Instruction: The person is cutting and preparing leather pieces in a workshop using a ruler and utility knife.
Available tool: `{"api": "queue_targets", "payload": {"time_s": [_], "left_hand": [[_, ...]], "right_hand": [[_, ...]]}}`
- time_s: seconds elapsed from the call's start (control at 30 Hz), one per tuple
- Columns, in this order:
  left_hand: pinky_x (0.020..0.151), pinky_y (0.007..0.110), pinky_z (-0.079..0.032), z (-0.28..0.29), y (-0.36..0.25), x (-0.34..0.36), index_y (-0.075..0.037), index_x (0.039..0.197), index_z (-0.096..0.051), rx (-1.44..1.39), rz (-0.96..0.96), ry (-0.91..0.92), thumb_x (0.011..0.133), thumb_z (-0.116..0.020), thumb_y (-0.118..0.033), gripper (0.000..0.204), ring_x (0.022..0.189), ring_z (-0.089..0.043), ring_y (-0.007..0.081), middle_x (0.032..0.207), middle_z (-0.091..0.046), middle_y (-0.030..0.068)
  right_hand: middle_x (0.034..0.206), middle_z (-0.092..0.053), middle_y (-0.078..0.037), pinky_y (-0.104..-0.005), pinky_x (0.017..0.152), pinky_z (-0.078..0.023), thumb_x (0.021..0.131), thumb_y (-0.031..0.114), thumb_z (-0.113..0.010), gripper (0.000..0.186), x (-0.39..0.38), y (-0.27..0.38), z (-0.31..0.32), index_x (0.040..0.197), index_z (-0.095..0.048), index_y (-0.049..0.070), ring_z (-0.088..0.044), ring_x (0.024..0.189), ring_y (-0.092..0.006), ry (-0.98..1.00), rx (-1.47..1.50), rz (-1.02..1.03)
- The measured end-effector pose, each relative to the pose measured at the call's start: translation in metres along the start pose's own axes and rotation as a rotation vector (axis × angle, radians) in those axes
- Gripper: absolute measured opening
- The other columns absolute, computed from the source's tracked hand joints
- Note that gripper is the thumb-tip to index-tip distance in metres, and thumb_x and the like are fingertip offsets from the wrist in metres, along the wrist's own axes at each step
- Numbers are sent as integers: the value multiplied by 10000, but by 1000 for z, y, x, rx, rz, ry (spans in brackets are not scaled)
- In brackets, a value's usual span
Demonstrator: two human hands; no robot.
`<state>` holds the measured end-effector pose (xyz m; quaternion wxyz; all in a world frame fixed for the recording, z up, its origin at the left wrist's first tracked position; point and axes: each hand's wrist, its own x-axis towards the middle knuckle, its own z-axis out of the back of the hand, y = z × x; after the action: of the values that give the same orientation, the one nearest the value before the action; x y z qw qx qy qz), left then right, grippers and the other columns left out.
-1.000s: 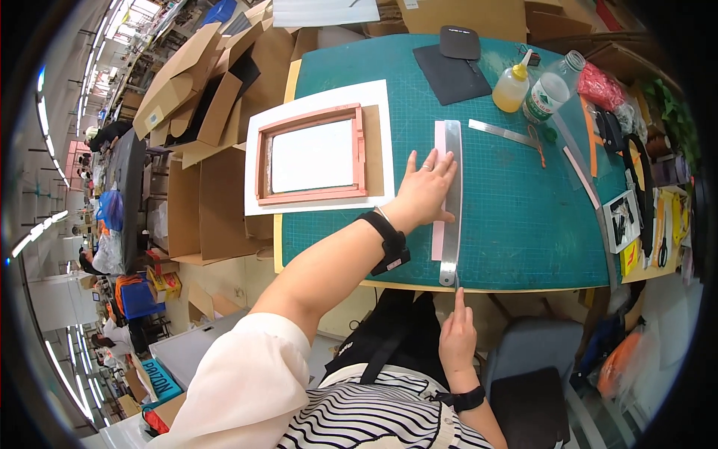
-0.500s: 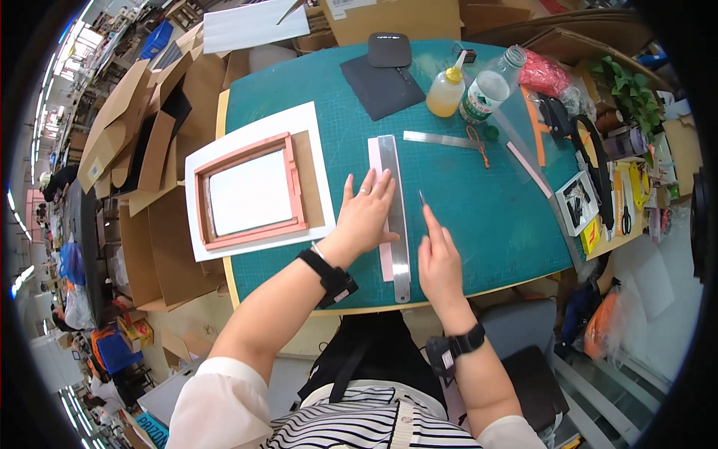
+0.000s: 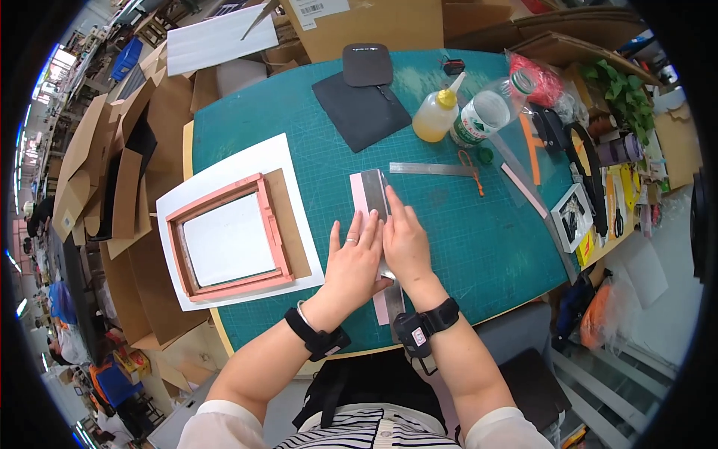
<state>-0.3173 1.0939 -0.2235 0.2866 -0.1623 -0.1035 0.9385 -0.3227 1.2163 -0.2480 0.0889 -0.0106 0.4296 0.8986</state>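
Fingers spread, my left hand (image 3: 350,271) lies flat on a steel ruler (image 3: 375,196) and pins it to the cutting mat. Beneath the ruler is a pink strip (image 3: 357,196), showing along its left side. My right hand (image 3: 407,245) is closed at the ruler's right edge, index finger stretched forward along a slim craft knife (image 3: 385,179). Only a bit of the knife shows near the ruler's far end; the fingers hide the rest. Both hands are side by side, nearly touching.
A pink frame (image 3: 278,258) lies on brown and white boards at left. A black sheet (image 3: 355,120), a yellow-capped squeeze bottle (image 3: 436,118), a clear bottle (image 3: 479,118) and a short ruler (image 3: 426,169) are farther back. A white tray (image 3: 572,217) sits at right on the green mat (image 3: 479,254).
My right hand with the craft knife has moved left and forward, from beside the ruler to its right edge. My left hand stays pressed on the ruler; the whole view has shifted slightly.
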Motion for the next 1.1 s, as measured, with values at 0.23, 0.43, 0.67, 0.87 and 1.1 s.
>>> {"api": "queue_targets", "payload": {"time_s": [0.23, 0.43, 0.67, 0.87, 1.1], "left_hand": [[1084, 560, -175, 0, 1, 2, -10, 1392, -342, -1, -7, 11, 647, -768, -393, 940, 1389, -222, 333, 1473, -284, 162], [1080, 560, -181, -3, 0, 2, -10, 1386, -353, 10, -9, -4, 645, -759, -415, 937, 1386, -227, 335, 1471, -288, 162], [1087, 547, -162, -5, 1, 1, -12, 1370, -383, 9, -10, -42, 643, -745, -405, 902, 1382, -242, 331, 1466, -305, 149], [1090, 547, -154, -6, 0, 2, -14, 1368, -386, 13, -12, -30, 639, -748, -405, 904, 1387, -227, 334, 1468, -296, 153], [1084, 560, -175, -1, 1, 2, -22, 1382, -367, 22, -14, 11, 641, -762, -402, 922, 1382, -237, 339, 1464, -299, 168]], "right_hand": [[973, -565, -188, -430, 662, -494, 885, 61, -474, 500, -2, 1, 2, 1377, -394, 106, -601, 795, -370, 3, -8, 15], [985, -555, -193, -428, 661, -497, 881, 57, -480, 509, -4, 0, 3, 1380, -389, 107, -600, 794, -375, 17, 10, 1], [979, -550, -191, -433, 662, -498, 881, 63, -489, 527, -3, 0, 2, 1392, -374, 125, -600, 791, -378, 11, 3, 24], [967, -550, -186, -430, 648, -501, 885, 76, -489, 524, -3, -2, 0, 1394, -369, 112, -605, 773, -371, 27, -17, 17], [931, -542, -141, -346, 550, -540, 849, 131, -554, 592, -1, 2, -6, 1394, -344, 34, -644, 675, -286, 32, -269, 84]]}}
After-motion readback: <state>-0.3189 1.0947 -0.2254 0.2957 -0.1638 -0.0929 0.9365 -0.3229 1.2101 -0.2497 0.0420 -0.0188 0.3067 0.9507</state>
